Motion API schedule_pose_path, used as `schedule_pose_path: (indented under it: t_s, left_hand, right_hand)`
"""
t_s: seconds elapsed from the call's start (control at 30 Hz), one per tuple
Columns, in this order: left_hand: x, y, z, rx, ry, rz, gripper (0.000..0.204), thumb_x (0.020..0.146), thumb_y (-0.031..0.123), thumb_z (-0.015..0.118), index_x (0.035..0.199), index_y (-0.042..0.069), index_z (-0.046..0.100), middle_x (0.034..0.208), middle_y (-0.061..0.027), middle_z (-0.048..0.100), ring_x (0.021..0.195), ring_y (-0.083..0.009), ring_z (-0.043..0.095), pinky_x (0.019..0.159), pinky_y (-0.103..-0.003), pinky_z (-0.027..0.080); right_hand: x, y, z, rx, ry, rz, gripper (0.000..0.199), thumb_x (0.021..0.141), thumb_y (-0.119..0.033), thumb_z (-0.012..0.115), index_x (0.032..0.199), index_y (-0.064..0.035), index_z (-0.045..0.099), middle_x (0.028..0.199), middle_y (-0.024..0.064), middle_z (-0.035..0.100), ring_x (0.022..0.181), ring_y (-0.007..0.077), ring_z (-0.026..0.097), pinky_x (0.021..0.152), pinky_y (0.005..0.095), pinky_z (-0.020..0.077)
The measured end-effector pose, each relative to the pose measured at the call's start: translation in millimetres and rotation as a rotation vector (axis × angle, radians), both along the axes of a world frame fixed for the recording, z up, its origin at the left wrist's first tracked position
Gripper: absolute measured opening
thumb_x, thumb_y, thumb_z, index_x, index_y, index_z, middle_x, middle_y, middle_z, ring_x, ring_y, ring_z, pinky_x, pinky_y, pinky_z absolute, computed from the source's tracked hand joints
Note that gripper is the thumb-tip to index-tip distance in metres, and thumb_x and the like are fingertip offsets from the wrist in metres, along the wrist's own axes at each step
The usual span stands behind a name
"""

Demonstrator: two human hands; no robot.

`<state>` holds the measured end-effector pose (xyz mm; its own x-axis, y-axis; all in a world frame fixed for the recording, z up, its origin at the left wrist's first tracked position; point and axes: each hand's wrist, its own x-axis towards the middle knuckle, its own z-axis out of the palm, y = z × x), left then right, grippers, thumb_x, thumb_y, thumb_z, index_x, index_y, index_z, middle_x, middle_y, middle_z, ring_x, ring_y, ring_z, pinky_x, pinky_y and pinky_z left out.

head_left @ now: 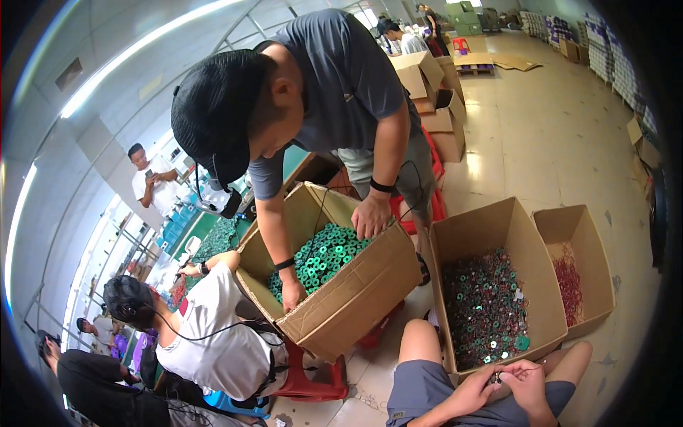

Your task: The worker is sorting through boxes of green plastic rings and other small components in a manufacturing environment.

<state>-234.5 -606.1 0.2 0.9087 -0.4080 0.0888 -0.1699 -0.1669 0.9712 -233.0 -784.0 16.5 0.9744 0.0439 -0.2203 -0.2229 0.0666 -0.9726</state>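
Note:
Low in the picture, my left hand [478, 388] and my right hand [525, 383] meet above my lap, at the near edge of an open cardboard box [473, 229]. The fingers of both are pinched together around a small dark part [496, 378], too small to name. A heap of small green, red and dark pieces [487, 306] fills the bottom of that box. Among them lies a larger green piece [522, 343] near my right hand.
Beside it stands a smaller box [596, 270] with thin red strands [569, 288]. Ahead, a person in a black cap [213, 107] reaches into a large carton [356, 299] of green rings [327, 256]. Another person in white [220, 334] sits left, by a red stool [309, 377].

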Motion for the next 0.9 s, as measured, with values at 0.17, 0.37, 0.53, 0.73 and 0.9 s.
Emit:
schedule_pose_path:
  t_s: [0.17,0.37,0.53,0.73,0.9]
  left_hand:
    - [0,8,10,-0.048,0.291,0.079,0.048,0.096,0.009,0.062,0.141,0.004,0.047,0.086,-0.0056,0.056,0.078,-0.0162,0.055,0.076,-0.029,0.047]
    - [-3,4,19,-0.039,0.204,0.125,0.042,0.091,0.003,0.066,0.131,0.002,0.056,0.092,-0.0056,0.056,0.077,-0.0147,0.054,0.072,-0.029,0.048]
    - [-3,-1,31,0.029,-0.098,0.123,0.042,0.084,0.001,0.069,0.125,0.002,0.061,0.117,-0.0168,0.061,0.107,-0.0341,0.063,0.09,-0.037,0.052]
    - [9,11,56,0.185,-0.212,0.285,0.037,0.079,0.007,0.078,0.114,0.003,0.067,0.107,-0.0125,0.067,0.099,-0.0273,0.066,0.086,-0.035,0.054]
    - [17,8,43,-0.045,-0.058,0.294,0.042,0.074,0.0,0.083,0.114,0.001,0.069,0.102,-0.0122,0.068,0.093,-0.0214,0.066,0.082,-0.03,0.053]
  right_hand:
    - [2,-3,-16,-0.039,0.014,0.007,0.007,0.085,0.006,0.068,0.091,0.003,0.067,0.082,0.0058,0.069,0.067,0.0076,0.063,0.064,0.0212,0.0528]
    - [-1,4,-4,0.015,0.037,-0.044,0.007,0.086,0.002,0.069,0.089,0.0018,0.063,0.076,0.0033,0.066,0.062,0.005,0.058,0.056,0.0195,0.0478]
    - [-5,-7,2,0.084,0.13,-0.076,0.008,0.089,0.0,0.066,0.088,-0.001,0.058,0.072,0.0027,0.062,0.061,0.0066,0.057,0.056,0.02,0.0466]
    - [16,9,28,0.06,-0.003,0.083,0.013,0.096,-0.013,0.064,0.095,0.0002,0.067,0.079,-0.0003,0.064,0.071,0.0054,0.057,0.064,0.0227,0.0483]
    - [21,4,40,0.373,0.171,0.031,0.015,0.098,-0.015,0.064,0.097,-0.0002,0.065,0.088,0.0027,0.067,0.079,0.0063,0.061,0.07,0.0221,0.0497]
